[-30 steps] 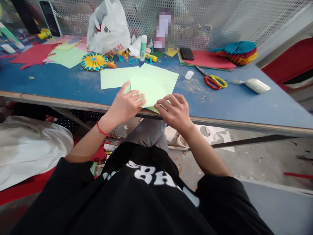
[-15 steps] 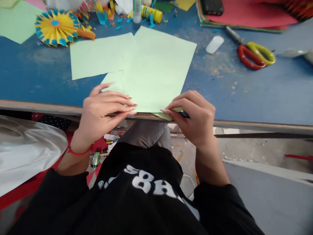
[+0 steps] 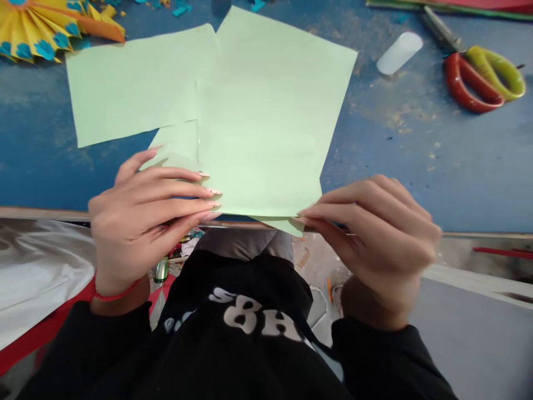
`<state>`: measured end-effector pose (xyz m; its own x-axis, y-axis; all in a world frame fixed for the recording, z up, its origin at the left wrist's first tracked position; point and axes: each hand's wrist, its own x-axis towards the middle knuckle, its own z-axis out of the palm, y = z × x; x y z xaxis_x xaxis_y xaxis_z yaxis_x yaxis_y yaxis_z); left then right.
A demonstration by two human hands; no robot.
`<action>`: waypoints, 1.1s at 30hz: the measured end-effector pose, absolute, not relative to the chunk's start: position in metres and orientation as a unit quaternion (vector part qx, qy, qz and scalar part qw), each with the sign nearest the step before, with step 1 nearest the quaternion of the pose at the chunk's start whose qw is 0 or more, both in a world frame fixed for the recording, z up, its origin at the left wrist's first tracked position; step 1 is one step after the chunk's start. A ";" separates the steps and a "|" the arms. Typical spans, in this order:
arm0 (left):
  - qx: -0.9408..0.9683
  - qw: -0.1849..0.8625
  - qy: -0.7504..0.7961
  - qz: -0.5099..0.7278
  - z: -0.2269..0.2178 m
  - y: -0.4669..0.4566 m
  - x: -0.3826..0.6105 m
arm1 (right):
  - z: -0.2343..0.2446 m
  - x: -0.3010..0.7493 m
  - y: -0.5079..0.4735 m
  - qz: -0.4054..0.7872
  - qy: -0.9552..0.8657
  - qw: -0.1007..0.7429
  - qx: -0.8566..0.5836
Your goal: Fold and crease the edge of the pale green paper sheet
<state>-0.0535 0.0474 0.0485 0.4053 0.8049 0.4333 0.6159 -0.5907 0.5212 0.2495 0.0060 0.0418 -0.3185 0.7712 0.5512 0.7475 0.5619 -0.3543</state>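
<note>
A light green sheet of paper (image 3: 266, 122) lies at the table's front edge, its near edge folded or doubled, with a pointed green piece poking out below. Near its bottom left corner my left hand (image 3: 154, 211) pinches the paper between thumb and fingertips, the little finger raised apart. My right hand (image 3: 370, 228) grips the bottom right corner between thumb and index finger. Another green paper piece (image 3: 133, 89) stretches out to the left. Between it and my left hand shows a smaller green part (image 3: 177, 144).
Scissors (image 3: 474, 83) with red and yellow handles lie at the right, beside a white rounded piece (image 3: 400, 54). A yellow pleated paper rosette (image 3: 33, 30) with blue tips sits at the upper left. The blue table (image 3: 395, 161) ends just before my lap.
The view has moved closer and lower over the table. My right hand has shifted outward along the near edge to the paper's corner; my left hand keeps its hold.
</note>
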 end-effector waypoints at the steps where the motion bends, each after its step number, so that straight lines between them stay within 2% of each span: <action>1: 0.828 0.141 0.429 0.331 0.049 0.049 -0.055 | 0.042 0.249 0.006 0.008 -0.814 0.341 -0.470; 4: 0.848 0.146 0.404 0.310 0.051 0.053 -0.058 | 0.042 0.249 0.007 -0.019 -0.817 0.308 -0.486; 7: 0.860 0.148 0.383 0.302 0.051 0.053 -0.060 | 0.041 0.248 0.009 -0.035 -0.806 0.312 -0.501; 13: 0.831 0.140 0.423 0.333 0.050 0.048 -0.043 | 0.046 0.243 0.014 0.043 -0.789 0.323 -0.521; 17: 0.821 0.111 0.437 0.351 0.049 0.051 -0.032 | 0.053 0.239 0.018 0.067 -0.784 0.265 -0.557; 22: 0.811 0.100 0.482 0.315 0.047 0.052 -0.029 | 0.060 0.237 0.024 0.061 -0.792 0.184 -0.579; 29: 0.801 0.100 0.517 0.285 0.052 0.047 -0.030 | 0.056 0.238 0.028 0.042 -0.789 0.194 -0.581; 33: 0.867 0.066 0.408 0.279 0.053 0.045 -0.026 | 0.052 0.237 0.027 0.022 -0.771 0.203 -0.603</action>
